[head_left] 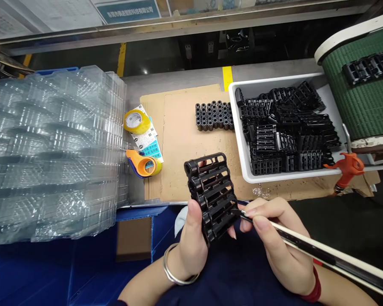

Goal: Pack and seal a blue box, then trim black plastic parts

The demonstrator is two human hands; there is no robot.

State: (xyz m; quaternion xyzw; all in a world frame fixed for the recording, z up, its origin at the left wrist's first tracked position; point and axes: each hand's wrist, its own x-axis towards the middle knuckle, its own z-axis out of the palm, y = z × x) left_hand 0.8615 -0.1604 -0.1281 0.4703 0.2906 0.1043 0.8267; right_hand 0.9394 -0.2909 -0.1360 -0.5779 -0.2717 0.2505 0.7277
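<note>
My left hand [193, 238] grips a black ribbed plastic part [213, 193] by its left side, holding it up at a tilt in front of my body. In my right hand [282, 242] is a long cream-and-black tool [325, 255], pinched near its narrow dark tip. That tip touches the lower right edge of the black part. Beyond my hands, a white bin [239, 131] holds a heap of similar black parts [290, 123]. Beside the bin's left wall, a block of black tubular pieces [214, 115] stands on a cardboard sheet [178, 140].
Stacked clear plastic trays [54, 153] fill the left side. Yellow tape [137, 121] and an orange-and-blue tape dispenser [143, 165] lie by labels. An orange-handled tool [346, 170] is at the bin's front right corner. A green conveyor [364, 102] carries black parts.
</note>
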